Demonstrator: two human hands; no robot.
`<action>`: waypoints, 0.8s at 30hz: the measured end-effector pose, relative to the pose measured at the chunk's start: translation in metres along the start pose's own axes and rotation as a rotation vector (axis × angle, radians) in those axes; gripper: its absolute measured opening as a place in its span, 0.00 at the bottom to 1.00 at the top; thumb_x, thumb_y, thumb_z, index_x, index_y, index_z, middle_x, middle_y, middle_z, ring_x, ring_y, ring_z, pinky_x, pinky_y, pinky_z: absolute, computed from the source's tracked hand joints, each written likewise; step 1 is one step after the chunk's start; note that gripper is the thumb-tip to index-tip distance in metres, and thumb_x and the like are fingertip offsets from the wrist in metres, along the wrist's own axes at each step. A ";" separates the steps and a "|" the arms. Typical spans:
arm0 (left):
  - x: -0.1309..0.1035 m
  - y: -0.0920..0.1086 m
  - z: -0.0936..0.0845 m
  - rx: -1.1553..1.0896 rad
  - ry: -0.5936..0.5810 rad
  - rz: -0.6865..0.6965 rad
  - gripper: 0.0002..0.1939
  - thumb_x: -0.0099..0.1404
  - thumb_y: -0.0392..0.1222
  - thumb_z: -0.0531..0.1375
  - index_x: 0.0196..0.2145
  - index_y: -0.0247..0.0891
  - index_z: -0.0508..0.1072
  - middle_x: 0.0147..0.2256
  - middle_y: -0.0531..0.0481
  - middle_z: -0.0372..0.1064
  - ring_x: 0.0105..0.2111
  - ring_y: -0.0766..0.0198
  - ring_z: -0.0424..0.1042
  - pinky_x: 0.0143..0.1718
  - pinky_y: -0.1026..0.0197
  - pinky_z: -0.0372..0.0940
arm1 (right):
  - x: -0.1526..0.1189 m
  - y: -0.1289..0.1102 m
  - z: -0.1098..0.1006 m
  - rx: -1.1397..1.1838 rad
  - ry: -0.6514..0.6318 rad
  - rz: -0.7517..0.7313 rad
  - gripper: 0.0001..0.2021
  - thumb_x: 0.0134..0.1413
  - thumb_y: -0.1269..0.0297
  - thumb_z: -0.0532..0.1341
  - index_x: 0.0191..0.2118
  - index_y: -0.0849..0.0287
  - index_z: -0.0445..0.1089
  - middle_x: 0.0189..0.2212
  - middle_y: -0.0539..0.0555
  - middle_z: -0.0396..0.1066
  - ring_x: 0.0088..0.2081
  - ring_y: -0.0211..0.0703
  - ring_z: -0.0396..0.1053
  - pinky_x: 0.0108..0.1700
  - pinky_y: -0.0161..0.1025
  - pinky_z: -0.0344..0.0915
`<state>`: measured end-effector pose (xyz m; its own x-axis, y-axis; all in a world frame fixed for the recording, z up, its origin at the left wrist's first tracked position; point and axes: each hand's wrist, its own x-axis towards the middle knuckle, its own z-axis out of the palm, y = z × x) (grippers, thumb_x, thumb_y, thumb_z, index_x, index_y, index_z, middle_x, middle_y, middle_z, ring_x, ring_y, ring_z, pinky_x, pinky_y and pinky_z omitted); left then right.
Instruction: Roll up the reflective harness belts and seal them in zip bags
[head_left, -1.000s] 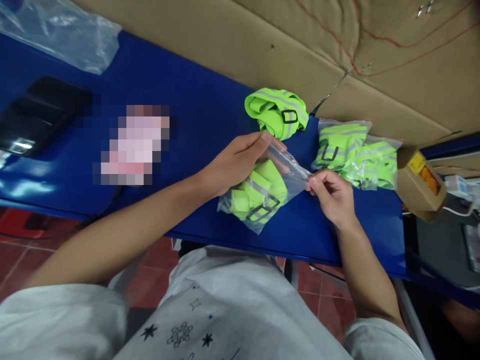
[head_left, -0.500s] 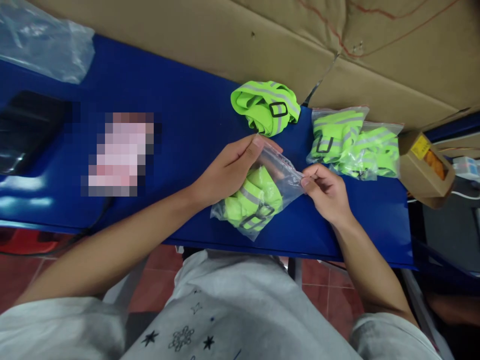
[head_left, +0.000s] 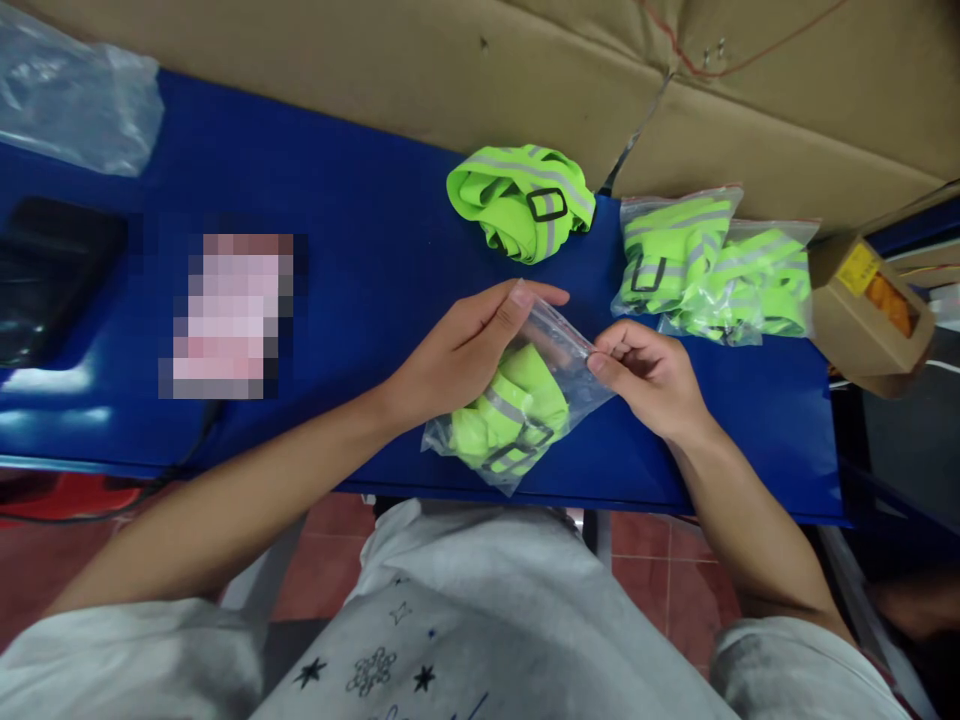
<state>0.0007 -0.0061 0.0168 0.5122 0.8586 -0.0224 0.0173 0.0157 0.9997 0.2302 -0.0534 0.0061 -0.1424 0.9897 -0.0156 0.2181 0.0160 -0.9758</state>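
Observation:
A clear zip bag (head_left: 581, 378) lies tilted at the front of the blue table, between my two hands. Inside it is a folded neon-green reflective strap (head_left: 517, 400) with a grey stripe and black buckles. My left hand (head_left: 472, 350) pinches the bag's upper left corner between thumb and fingers. At the other end of the zip edge, my right hand (head_left: 649, 375) grips the bag with thumb and curled fingers. Behind the hands sits a loose coiled green reflective strap (head_left: 521, 205) with a black buckle, outside any bag.
Two bagged green straps (head_left: 679, 250) lie at the back right, beside a brown cardboard box (head_left: 862, 310). On the left are a pixelated pink item (head_left: 232, 310), a black pouch (head_left: 56, 270) and clear plastic bags (head_left: 75, 100). Tan panelling borders the blue table (head_left: 360, 220) behind.
My right hand has slid slightly left along the zip edge, closer to my left hand. My left hand keeps its hold on the bag's corner. The camera view has shifted a little.

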 end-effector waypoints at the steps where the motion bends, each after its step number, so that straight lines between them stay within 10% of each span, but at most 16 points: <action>1: 0.000 -0.001 0.000 0.038 0.034 0.010 0.27 0.78 0.62 0.51 0.46 0.37 0.78 0.34 0.47 0.79 0.36 0.59 0.77 0.40 0.60 0.69 | 0.000 0.000 0.000 0.007 0.001 0.000 0.18 0.59 0.47 0.72 0.31 0.57 0.72 0.23 0.47 0.67 0.23 0.32 0.59 0.25 0.33 0.55; 6: 0.001 -0.005 -0.003 0.257 0.123 0.099 0.25 0.79 0.57 0.53 0.29 0.38 0.71 0.25 0.53 0.65 0.25 0.66 0.63 0.30 0.63 0.60 | 0.001 0.000 0.002 0.007 -0.036 0.038 0.17 0.61 0.48 0.71 0.34 0.58 0.75 0.27 0.48 0.70 0.26 0.33 0.61 0.27 0.33 0.56; 24: -0.006 -0.016 0.006 0.441 0.034 0.177 0.18 0.80 0.44 0.50 0.31 0.38 0.65 0.25 0.56 0.63 0.24 0.69 0.62 0.29 0.63 0.55 | -0.003 -0.003 -0.007 -0.065 -0.202 0.078 0.13 0.64 0.53 0.68 0.38 0.59 0.74 0.31 0.50 0.72 0.30 0.35 0.65 0.31 0.33 0.60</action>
<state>0.0024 -0.0140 0.0011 0.5116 0.8450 0.1555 0.2993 -0.3448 0.8897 0.2362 -0.0551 0.0110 -0.3120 0.9396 -0.1407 0.2971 -0.0442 -0.9538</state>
